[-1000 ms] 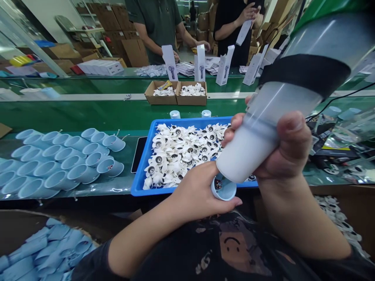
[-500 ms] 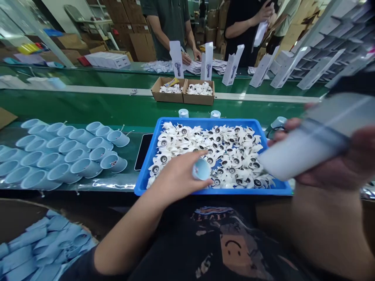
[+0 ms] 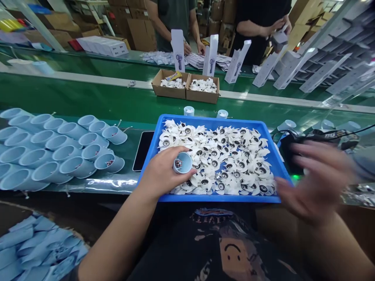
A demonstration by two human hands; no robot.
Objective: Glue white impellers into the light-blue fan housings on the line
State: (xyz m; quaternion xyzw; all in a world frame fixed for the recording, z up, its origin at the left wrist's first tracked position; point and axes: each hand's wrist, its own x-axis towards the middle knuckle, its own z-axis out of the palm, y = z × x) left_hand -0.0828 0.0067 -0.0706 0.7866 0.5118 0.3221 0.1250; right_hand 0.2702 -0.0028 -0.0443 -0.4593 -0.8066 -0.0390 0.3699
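- Over the near edge of the blue tray (image 3: 213, 198), my left hand (image 3: 162, 173) curls its fingers round a pale blue housing (image 3: 182, 162), its open mouth toward me and coloured wires inside.
- Just off the tray's right corner, my right hand (image 3: 310, 181) hovers blurred, fingers spread, holding nothing.
- Heaped white fan blades (image 3: 231, 156) fill the tray.
- Rows of blue housings (image 3: 58, 144) lie at left, with a phone (image 3: 143, 150) beside the tray.
- Two cardboard boxes (image 3: 202, 95) sit across the green belt (image 3: 88, 103).
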